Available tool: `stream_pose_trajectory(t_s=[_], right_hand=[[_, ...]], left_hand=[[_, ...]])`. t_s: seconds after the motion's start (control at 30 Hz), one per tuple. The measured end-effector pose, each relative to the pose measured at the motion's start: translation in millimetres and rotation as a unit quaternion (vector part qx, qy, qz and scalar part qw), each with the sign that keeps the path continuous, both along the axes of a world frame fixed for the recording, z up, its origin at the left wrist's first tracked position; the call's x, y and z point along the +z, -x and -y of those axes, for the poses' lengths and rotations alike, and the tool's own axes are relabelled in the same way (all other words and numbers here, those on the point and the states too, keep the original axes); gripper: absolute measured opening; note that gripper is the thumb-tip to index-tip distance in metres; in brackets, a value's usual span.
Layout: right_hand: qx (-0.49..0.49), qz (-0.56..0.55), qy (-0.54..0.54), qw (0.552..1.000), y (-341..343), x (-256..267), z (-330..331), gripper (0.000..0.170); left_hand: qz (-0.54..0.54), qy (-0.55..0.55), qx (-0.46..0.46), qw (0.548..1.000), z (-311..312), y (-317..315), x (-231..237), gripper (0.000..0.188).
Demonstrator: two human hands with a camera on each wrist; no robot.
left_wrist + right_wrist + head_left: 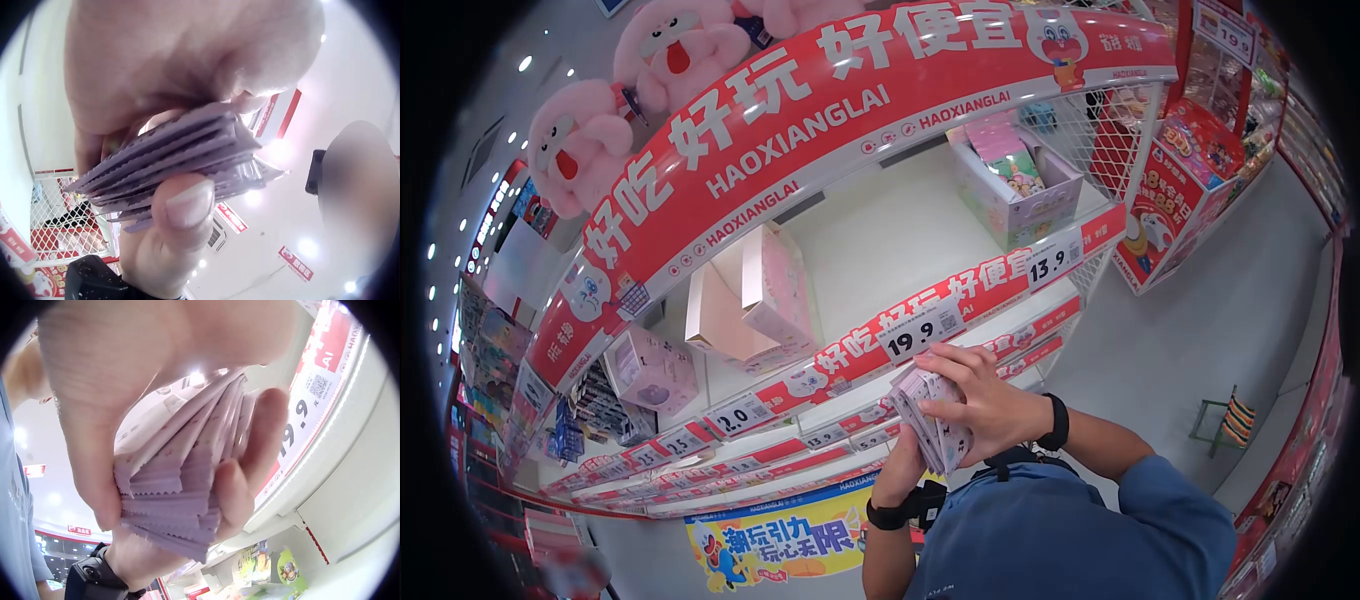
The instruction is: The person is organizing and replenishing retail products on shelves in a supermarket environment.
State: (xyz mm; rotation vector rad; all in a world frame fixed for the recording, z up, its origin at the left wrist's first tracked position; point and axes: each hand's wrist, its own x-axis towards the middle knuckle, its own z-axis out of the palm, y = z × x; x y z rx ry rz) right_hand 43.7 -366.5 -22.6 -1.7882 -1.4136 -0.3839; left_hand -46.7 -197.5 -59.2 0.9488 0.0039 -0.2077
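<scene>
Both hands hold a fanned stack of pale lilac packets (940, 440) in front of the shelf. Serrated crimped ends show along the packets (165, 497) in the right wrist view, and their edges lie layered in the left wrist view. My left hand (899, 472) grips the stack from below and the left side. The right hand (990, 405) wraps round it from the right, its fingers across the far side. Between the hands, several packets (169, 156) sit pressed together at slightly different angles.
On the white shelf stand an open pink carton (780, 295), another pink box (652, 368) and a lilac display box (1025, 205) with packs inside. Price strips (920, 335) line the shelf edge. Pink plush toys (680, 50) sit on top. A striped folding stool (1238, 420) stands at right.
</scene>
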Motion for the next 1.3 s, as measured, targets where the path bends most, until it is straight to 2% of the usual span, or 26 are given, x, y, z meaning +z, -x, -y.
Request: stream_pose_trajectory(t_s=[0.07,0.17,0.27,0.37,0.47,0.57,0.7,0.9,0.93,1.0,1.1,1.17,1.2,1.3], right_hand=[[-0.007,-0.007,-0.008,1.0,0,-2,1,0.093],[-0.027,0.004,-0.011,1.0,-1,-7,-1,0.095],[-0.038,0.016,-0.009,0.999,1,-8,0,0.097],[-0.036,0.027,0.002,0.999,2,-9,0,0.097],[-0.036,0.037,0.032,0.998,5,-9,2,0.097],[-0.044,0.041,0.065,0.996,8,-8,3,0.097],[-0.04,0.097,0.104,0.989,8,-10,2,0.091],[-0.034,0.08,0.047,0.995,6,-9,0,0.09],[-0.02,0.076,0.028,0.996,4,-9,0,0.098],[-0.014,0.056,-0.003,0.998,2,-11,-2,0.101],[-0.003,0.038,-0.035,0.999,1,-8,-1,0.101],[0.005,0.012,-0.057,0.998,4,-8,0,0.095],[0.018,-0.007,-0.065,0.998,6,-8,3,0.103],[0.004,0.003,-0.094,0.996,10,-10,1,0.103]], left_hand=[[0.019,-0.072,0.007,0.997,-2,-2,-10,0.07],[0.074,-0.066,0.047,0.994,4,-7,-5,0.067],[-0.007,0.071,0.053,0.996,8,-6,-5,0.075],[0.083,0.055,0.001,0.995,11,-9,3,0.083],[0.034,-0.053,0.0,0.998,6,-9,7,0.089],[0.016,-0.083,-0.004,0.996,3,-10,12,0.083],[0.019,-0.046,-0.034,0.998,-6,-9,4,0.08],[0.018,-0.124,-0.026,0.992,-1,-5,16,0.07],[0.023,-0.143,-0.016,0.989,1,-4,18,0.067],[0.022,-0.183,-0.006,0.983,4,-4,18,0.06],[0.087,-0.215,-0.024,0.972,2,-3,3,0.061],[0.03,-0.132,-0.017,0.991,2,3,-1,0.063],[-0.002,-0.09,-0.014,0.996,5,4,3,0.064],[-0.011,-0.074,-0.004,0.997,15,0,19,0.055]])
